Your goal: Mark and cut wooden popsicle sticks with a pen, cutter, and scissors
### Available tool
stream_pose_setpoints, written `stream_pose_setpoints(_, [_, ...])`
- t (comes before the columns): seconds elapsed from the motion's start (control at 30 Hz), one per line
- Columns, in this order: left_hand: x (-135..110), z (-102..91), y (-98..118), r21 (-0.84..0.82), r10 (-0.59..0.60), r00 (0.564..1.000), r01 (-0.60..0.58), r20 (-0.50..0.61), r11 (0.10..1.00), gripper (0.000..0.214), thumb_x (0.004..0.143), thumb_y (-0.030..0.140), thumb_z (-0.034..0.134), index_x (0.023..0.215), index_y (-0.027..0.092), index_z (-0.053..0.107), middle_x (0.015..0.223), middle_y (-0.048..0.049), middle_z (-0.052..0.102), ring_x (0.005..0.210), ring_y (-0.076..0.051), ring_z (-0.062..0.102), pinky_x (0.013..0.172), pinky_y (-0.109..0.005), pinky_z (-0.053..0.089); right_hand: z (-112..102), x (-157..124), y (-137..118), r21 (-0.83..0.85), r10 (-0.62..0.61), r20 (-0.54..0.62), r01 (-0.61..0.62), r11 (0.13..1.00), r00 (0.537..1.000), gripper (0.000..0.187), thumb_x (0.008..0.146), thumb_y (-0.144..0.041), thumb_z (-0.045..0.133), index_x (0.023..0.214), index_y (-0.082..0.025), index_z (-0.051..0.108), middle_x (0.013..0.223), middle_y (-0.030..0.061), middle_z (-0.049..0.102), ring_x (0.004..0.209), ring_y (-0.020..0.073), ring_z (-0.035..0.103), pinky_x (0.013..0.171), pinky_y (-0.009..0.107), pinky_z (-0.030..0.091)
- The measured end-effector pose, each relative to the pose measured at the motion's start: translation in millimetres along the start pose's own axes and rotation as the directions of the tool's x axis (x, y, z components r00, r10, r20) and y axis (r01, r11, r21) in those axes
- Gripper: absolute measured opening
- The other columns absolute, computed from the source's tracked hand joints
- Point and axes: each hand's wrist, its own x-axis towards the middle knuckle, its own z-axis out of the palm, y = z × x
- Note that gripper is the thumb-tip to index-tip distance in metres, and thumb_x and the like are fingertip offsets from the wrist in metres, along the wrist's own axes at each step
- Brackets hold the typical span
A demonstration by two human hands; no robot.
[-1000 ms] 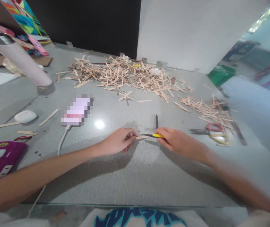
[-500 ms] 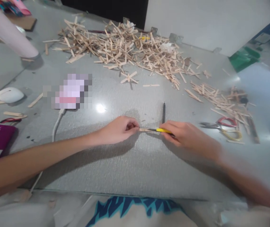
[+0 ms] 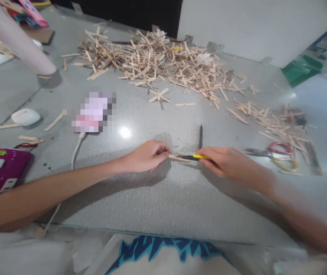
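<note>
My left hand (image 3: pixel 154 156) pinches the left end of a flat wooden craft stick (image 3: pixel 182 159) just above the grey tabletop. In my right hand (image 3: pixel 223 162) is a yellow and black utility knife (image 3: pixel 199 157), its dark blade pointing left and lying against the stick. Whether the blade has cut into the wood cannot be made out. A black pen (image 3: pixel 200 136) lies just beyond my right hand. Red and yellow handled scissors (image 3: pixel 278 154) rest to the right of that hand.
A large heap of craft sticks (image 3: pixel 152 57) spreads along the back, with a smaller pile (image 3: pixel 275 118) at right. A glued stick star (image 3: pixel 159 95) lies mid-table. A blurred phone (image 3: pixel 91 112) with a white cable, a white mouse (image 3: pixel 25 117) and a purple power strip (image 3: pixel 14 168) sit left.
The whole view has shifted slightly, so things appear farther right. The knife blade has moved left along the stick, and the stick's right end now shows below it. Both hands keep their grip.
</note>
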Motion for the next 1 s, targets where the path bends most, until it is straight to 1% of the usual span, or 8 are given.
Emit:
stream_pose_setpoints(0.07, [0.6,-0.3,-0.2,0.013,0.013,1.0,-0.013,0.001,1.0,0.027,0.11,0.038,0.053,0.099,0.02,0.069,0.065,0.0045,0.062,0.046,-0.01,0.055,0.052,-0.024,0.042,-0.1,0.4,-0.2,-0.03,0.007,-0.001,-0.007,1.0,1.0,0.022,0.115,-0.034,0.059,0.121,-0.023,0.077,0.102,0.0068,0.083,0.078,0.0221,0.074,0.067,0.031,0.045])
stream_pose_setpoints(0.17, [0.9,0.1,-1.3,0.019,0.028,1.0,-0.027,-0.006,0.999,0.028,0.11,0.04,0.055,0.098,0.02,0.07,0.063,0.0047,0.061,0.046,-0.011,0.055,0.053,-0.024,0.042,0.8,1.2,0.1,-0.044,0.014,-0.022,-0.015,0.999,1.0,0.022,0.113,-0.036,0.062,0.122,-0.024,0.078,0.106,0.008,0.084,0.081,0.0232,0.075,0.068,0.032,0.047])
stream_pose_setpoints(0.3, [1.5,1.2,-3.2,0.009,0.026,1.0,-0.026,-0.001,1.0,0.026,0.11,0.039,0.056,0.098,0.02,0.068,0.063,0.0053,0.06,0.045,-0.011,0.055,0.051,-0.025,0.041,5.1,2.1,0.6,0.004,0.0,-0.057,0.0,1.0,0.998,0.023,0.114,-0.036,0.06,0.117,-0.024,0.08,0.099,0.0068,0.083,0.079,0.0217,0.074,0.066,0.03,0.048])
stream_pose_setpoints(0.57, [1.2,0.7,-0.9,0.019,0.035,0.999,-0.035,0.01,0.999,0.027,0.112,0.035,0.053,0.092,0.02,0.064,0.065,0.0053,0.062,0.044,-0.01,0.055,0.051,-0.024,0.042,7.6,3.4,-0.2,0.012,-0.008,-0.054,0.009,1.0,0.998,0.027,0.114,-0.037,0.059,0.117,-0.023,0.082,0.094,0.0064,0.081,0.075,0.0199,0.071,0.066,0.03,0.045])
stream_pose_setpoints(0.67, [1.5,-0.1,-0.2,0.028,0.039,0.999,-0.04,0.02,0.999,0.028,0.112,0.035,0.052,0.093,0.02,0.065,0.065,0.0051,0.064,0.043,-0.009,0.056,0.05,-0.024,0.042,6.4,4.2,-0.2,-0.027,-0.001,-0.029,0.0,1.0,1.0,0.03,0.116,-0.035,0.055,0.119,-0.021,0.081,0.095,0.0068,0.081,0.075,0.019,0.07,0.066,0.029,0.043])
stream_pose_setpoints(0.83, [2.3,0.5,0.6,0.021,0.033,0.999,-0.034,0.014,0.999,0.025,0.111,0.03,0.052,0.091,0.02,0.063,0.065,0.0052,0.063,0.043,-0.009,0.056,0.048,-0.022,0.042,7.9,5.4,0.2,-0.109,-0.019,0.008,0.019,0.994,1.0,0.029,0.117,-0.033,0.054,0.12,-0.019,0.079,0.097,0.0071,0.08,0.076,0.0185,0.07,0.065,0.03,0.037])
stream_pose_setpoints(0.93, [2.2,1.1,0.0,0.019,0.033,0.999,-0.033,0.011,0.999,0.027,0.112,0.031,0.052,0.09,0.02,0.063,0.065,0.005,0.063,0.043,-0.009,0.056,0.048,-0.022,0.042,8.7,5.4,-1.8,-0.184,-0.022,0.035,0.029,0.983,0.999,0.029,0.118,-0.032,0.052,0.122,-0.018,0.077,0.096,0.0065,0.078,0.076,0.0185,0.069,0.064,0.031,0.033])
stream_pose_setpoints(1.0, [2.1,1.3,-1.4,0.019,0.036,0.999,-0.036,0.008,0.999,0.028,0.113,0.033,0.051,0.09,0.02,0.063,0.064,0.0049,0.063,0.042,-0.009,0.056,0.048,-0.022,0.042,8.5,5.1,-5.6,-0.265,-0.016,0.049,0.028,0.964,0.999,0.028,0.119,-0.03,0.05,0.12,-0.017,0.075,0.094,0.0059,0.076,0.072,0.0178,0.066,0.062,0.033,0.029])
